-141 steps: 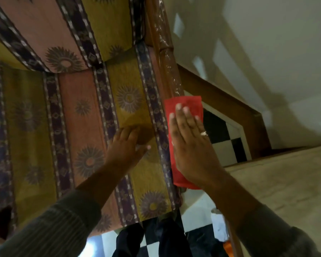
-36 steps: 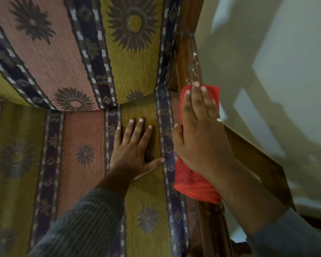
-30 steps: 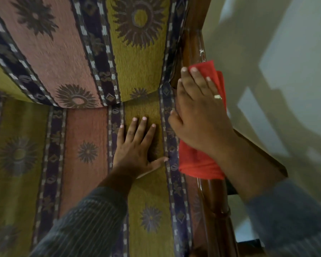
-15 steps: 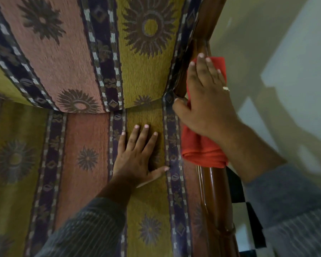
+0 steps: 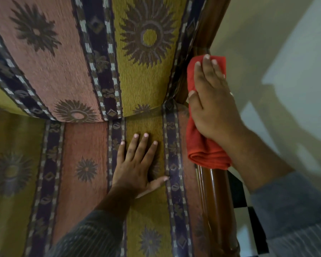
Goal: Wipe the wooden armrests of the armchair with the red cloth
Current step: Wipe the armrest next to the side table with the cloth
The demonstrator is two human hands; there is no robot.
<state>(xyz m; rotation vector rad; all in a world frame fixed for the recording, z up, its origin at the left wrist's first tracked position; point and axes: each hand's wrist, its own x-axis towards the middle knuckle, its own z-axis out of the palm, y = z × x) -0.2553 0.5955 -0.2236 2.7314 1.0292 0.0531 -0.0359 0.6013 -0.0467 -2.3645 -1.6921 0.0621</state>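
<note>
A person leans over an armchair upholstered in striped sunflower-pattern fabric, the seat cushion point(image 5: 85, 164) meeting the backrest point(image 5: 67, 58) along a curved seam. The left hand point(image 5: 137, 167) lies flat on the seat near its right edge, fingers point(image 5: 144, 145) spread apart and holding nothing. To its right, the right hand point(image 5: 211, 104) presses a folded red cloth point(image 5: 204, 153) onto the polished wooden armrest point(image 5: 219, 201) at the far end, where it meets the backrest's corner; its fingers point(image 5: 208, 71) lie extended and close together over the cloth. Black-and-white floor tiles point(image 5: 246, 216) show beyond the armrest's outer edge.
</note>
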